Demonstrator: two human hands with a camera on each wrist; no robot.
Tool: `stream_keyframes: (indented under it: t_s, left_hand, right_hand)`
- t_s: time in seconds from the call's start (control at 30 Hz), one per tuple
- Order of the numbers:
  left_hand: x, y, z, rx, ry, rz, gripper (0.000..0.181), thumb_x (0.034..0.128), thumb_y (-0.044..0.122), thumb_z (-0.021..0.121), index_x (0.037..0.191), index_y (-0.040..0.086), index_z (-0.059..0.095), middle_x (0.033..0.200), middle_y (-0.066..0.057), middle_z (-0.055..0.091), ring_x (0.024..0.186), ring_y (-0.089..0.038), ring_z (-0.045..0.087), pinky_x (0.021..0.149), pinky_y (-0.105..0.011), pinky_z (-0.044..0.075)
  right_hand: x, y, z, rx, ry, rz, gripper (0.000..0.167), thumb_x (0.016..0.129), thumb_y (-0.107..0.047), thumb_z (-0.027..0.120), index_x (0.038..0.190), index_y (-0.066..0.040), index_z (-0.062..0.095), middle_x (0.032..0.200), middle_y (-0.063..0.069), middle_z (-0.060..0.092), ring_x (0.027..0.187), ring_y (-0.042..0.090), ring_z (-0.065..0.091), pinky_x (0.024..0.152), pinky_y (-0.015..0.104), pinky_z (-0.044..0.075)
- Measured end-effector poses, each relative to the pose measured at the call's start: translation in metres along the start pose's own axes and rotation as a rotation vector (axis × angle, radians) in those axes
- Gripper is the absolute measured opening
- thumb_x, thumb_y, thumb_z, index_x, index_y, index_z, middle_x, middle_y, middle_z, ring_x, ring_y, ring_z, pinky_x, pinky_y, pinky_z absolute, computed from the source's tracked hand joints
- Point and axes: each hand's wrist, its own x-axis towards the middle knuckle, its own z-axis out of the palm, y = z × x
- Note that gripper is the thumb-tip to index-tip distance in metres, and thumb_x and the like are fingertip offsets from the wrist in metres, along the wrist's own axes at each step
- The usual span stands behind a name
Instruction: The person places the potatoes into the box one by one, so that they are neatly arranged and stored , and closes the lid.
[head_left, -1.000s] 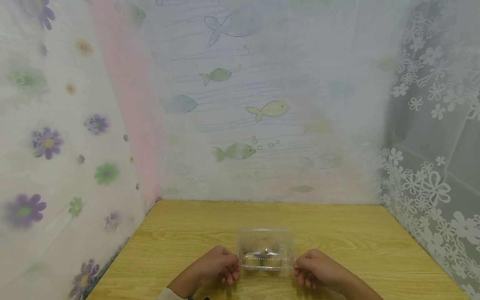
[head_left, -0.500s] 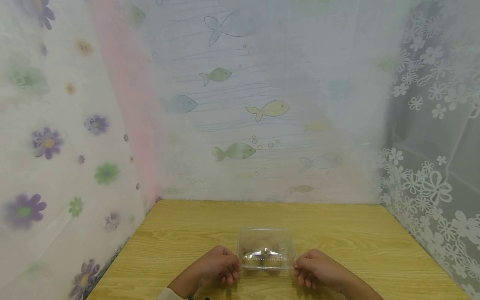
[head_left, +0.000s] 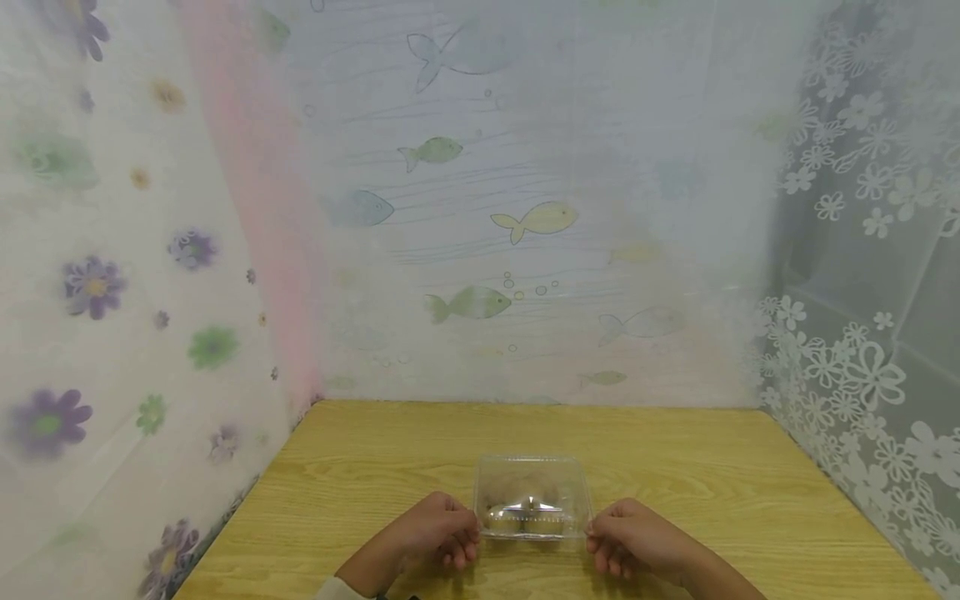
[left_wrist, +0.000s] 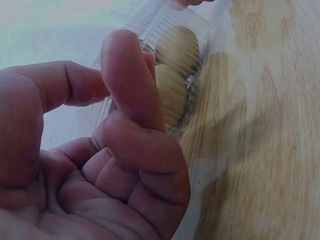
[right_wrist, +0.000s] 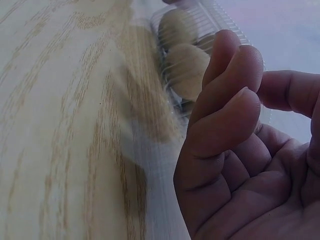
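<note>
A clear plastic clamshell box (head_left: 534,473) sits on the wooden table in front of me, its lid lying over the base. Inside are several pale brown, rounded things (left_wrist: 178,47) that look like potatoes; the ribbed plastic partly blurs them. My left hand (head_left: 437,533) pinches the box's near left corner between thumb and index finger. At the near right corner, my right hand (head_left: 633,535) pinches the rim the same way. In the right wrist view, the other fingers (right_wrist: 220,125) curl below the pinch.
The wood-grain table (head_left: 390,442) stretches behind and to both sides of the box. Behind it hangs a sheet with printed fish (head_left: 476,302). Flower-patterned sheets close off the left (head_left: 135,333) and right (head_left: 847,367) sides.
</note>
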Motion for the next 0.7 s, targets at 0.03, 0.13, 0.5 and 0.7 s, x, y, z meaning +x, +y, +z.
stream_keyframes:
  t_s: [0.03,0.13,0.5,0.7]
  left_hand:
    - [0.0,-0.0002,0.0001,-0.001,0.002,-0.001,0.02,0.0914,0.016,0.064,0.075,0.006,0.069,0.064,-0.001,0.069,0.049,-0.005,0.059,0.046,-0.016,0.044]
    - [0.0005,-0.0011,-0.0003,-0.007,0.004,-0.001,0.02,0.0915,0.015,0.063,0.075,0.006,0.069,0.064,-0.001,0.069,0.048,-0.005,0.059,0.046,-0.016,0.043]
    - [-0.0001,-0.0005,-0.0012,-0.029,0.001,-0.017,0.019,0.0907,0.017,0.065,0.075,0.006,0.07,0.064,-0.001,0.069,0.047,-0.005,0.059,0.045,-0.016,0.043]
    - [-0.001,0.0009,-0.0026,-0.038,-0.014,-0.013,0.02,0.0911,0.018,0.066,0.078,0.004,0.071,0.066,-0.003,0.071,0.048,-0.005,0.06,0.045,-0.016,0.044]
  right_hand:
    - [0.0002,0.0003,0.0,0.001,-0.002,0.0,0.028,0.105,-0.018,0.054,0.086,-0.006,0.07,0.071,-0.002,0.071,0.056,0.003,0.057,0.05,0.018,0.043]
    - [0.0007,0.0011,-0.0001,0.002,-0.006,-0.001,0.028,0.105,-0.018,0.053,0.086,-0.006,0.07,0.071,-0.002,0.071,0.056,0.003,0.057,0.05,0.018,0.043]
    - [0.002,0.0033,-0.0017,-0.013,0.015,0.011,0.03,0.105,-0.02,0.053,0.087,-0.003,0.071,0.07,0.0,0.071,0.054,0.004,0.057,0.049,0.019,0.044]
    - [0.0018,0.0024,-0.0015,-0.006,0.01,0.011,0.031,0.106,-0.021,0.053,0.089,-0.002,0.071,0.071,0.0,0.071,0.055,0.004,0.058,0.05,0.018,0.045]
